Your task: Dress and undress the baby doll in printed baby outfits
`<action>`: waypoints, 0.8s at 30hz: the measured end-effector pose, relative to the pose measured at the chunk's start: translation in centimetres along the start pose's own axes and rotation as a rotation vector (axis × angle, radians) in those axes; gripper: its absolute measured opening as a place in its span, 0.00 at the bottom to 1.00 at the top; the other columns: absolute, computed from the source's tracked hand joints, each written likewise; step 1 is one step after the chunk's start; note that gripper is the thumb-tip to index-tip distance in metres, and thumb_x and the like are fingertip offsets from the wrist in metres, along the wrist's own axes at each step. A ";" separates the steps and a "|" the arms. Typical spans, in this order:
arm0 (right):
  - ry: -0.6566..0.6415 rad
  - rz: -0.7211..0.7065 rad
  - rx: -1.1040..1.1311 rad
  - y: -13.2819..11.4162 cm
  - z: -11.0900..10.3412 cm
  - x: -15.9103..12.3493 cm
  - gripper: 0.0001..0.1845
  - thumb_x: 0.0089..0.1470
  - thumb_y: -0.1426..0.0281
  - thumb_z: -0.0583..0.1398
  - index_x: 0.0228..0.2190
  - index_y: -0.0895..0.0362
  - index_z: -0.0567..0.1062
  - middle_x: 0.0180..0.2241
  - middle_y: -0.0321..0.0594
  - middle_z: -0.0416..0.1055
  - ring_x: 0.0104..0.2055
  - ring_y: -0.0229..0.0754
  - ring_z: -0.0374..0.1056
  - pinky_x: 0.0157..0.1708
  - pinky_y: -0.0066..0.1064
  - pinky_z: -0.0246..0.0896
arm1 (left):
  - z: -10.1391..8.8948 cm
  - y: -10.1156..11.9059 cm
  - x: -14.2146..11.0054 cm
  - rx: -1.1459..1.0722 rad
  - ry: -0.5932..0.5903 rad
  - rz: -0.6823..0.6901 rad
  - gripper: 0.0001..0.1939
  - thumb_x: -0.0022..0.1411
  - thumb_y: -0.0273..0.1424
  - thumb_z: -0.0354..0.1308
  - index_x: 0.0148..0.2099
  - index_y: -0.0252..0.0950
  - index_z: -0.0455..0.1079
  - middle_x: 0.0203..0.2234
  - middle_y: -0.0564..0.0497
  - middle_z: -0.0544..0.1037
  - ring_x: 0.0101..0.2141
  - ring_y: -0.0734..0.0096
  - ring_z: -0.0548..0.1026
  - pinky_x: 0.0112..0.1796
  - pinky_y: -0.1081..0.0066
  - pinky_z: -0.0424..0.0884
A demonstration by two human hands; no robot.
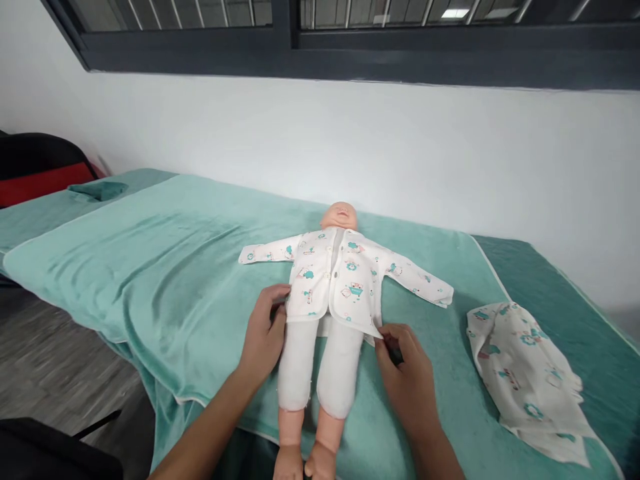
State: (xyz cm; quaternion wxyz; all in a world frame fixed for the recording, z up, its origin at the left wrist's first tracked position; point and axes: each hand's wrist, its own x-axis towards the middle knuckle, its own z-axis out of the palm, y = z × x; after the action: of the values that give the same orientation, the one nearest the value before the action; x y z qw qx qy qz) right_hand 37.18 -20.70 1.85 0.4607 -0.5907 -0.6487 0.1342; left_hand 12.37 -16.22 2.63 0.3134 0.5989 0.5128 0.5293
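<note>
A baby doll [341, 217] lies on its back, feet toward me. It wears a white printed baby jacket [353, 280] with both sleeves spread out and the front edges side by side. White padding-like cloth covers the doll's legs [295, 363] down to the bare shins. On the jacket's left side, my left hand [267, 327] has its fingers closed at the lower hem; what lies between them is partly hidden. My right hand [405, 367] pinches the jacket's lower right corner between thumb and fingers, pulling it slightly outward.
Green cloths [165, 247] cover the table, with folds at the left. A folded printed white garment [530, 380] lies at the right. A white wall and a dark window frame [350, 57] stand behind. A red and black object [45, 173] is at the far left.
</note>
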 end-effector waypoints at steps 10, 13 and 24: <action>-0.043 0.162 0.057 -0.6 -0.1 -0.6 0.07 0.60 0.63 0.58 0.37 0.53 0.71 0.32 0.39 0.72 0.32 0.43 0.68 0.32 0.35 0.65 | -0.5 -1.0 -1.3 0.313 -0.074 -0.146 0.20 0.64 0.35 0.53 0.58 0.42 0.67 0.48 0.47 0.78 0.48 0.56 0.75 0.51 0.56 0.69; 0.007 0.200 0.015 -0.6 0.1 -0.5 0.07 0.57 0.63 0.60 0.34 0.52 0.70 0.29 0.38 0.72 0.30 0.44 0.68 0.30 0.35 0.64 | -0.3 -1.2 -1.1 0.348 -0.046 -0.118 0.18 0.65 0.34 0.51 0.56 0.42 0.69 0.48 0.48 0.79 0.46 0.55 0.76 0.49 0.56 0.69; -0.122 0.321 0.237 -0.4 -1.8 -0.2 0.14 0.54 0.57 0.65 0.37 0.53 0.74 0.34 0.39 0.75 0.35 0.45 0.71 0.37 0.37 0.69 | -2.5 -1.5 -1.2 -0.096 0.028 -0.208 0.19 0.59 0.33 0.60 0.53 0.42 0.71 0.45 0.50 0.80 0.45 0.61 0.77 0.47 0.63 0.72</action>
State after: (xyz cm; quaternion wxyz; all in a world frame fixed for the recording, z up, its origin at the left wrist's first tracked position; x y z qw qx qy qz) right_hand 38.31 -21.63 3.05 0.4595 -0.6188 -0.5527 0.3169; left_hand 9.70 -17.34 1.49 0.3879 0.5192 0.5505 0.5262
